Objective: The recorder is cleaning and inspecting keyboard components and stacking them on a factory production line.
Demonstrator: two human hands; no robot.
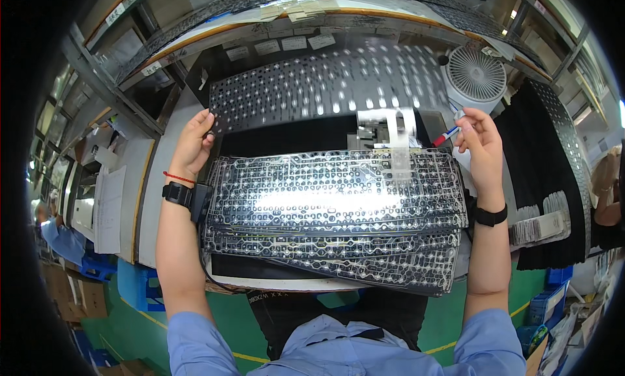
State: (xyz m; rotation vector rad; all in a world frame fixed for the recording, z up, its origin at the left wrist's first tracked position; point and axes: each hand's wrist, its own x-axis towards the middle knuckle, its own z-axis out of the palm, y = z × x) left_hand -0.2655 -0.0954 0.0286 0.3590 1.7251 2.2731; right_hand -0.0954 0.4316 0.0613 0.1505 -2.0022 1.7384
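My left hand pinches the lower left corner of a dark sheet dotted with rows of small holes. The sheet is raised and tilted above the bench, its right part smeared by motion. My right hand is curled near the sheet's right end, fingertips drawn together; what they grip cannot be made out. A red and white marker lies against or just beside those fingertips. Below, between my forearms, lies a fanned stack of clear keyboard circuit films with printed traces. Pale flexible tails stick up at its far edge.
A white round fan stands at the back right. Farther right are black cloth and a bundle of pale strips. A shelf edge crosses the back. A blue stool stands at lower left, and another person's sleeve shows at far left.
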